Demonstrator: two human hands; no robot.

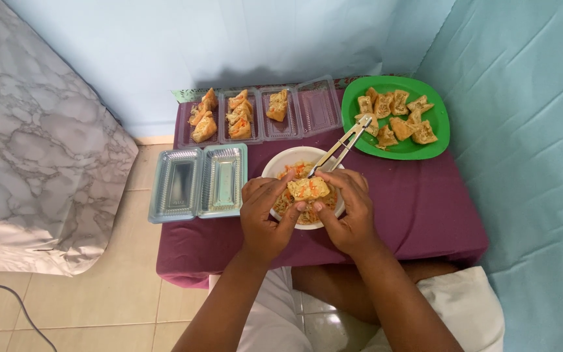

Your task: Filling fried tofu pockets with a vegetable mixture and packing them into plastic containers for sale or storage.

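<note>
A stuffed tofu pocket (308,188) is gripped between the fingers of the left hand (265,215) and right hand (350,212) above the white bowl (275,164) at the table's near edge, so that loose filling is caught, with metal tongs (341,146) resting on the rim.

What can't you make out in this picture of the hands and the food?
- Head view: the white bowl and its filling are mostly hidden by the left hand and right hand.
- The stuffed tofu piece: its underside is covered by fingers.
- The tongs: their handle end is hidden behind the right hand.
</note>
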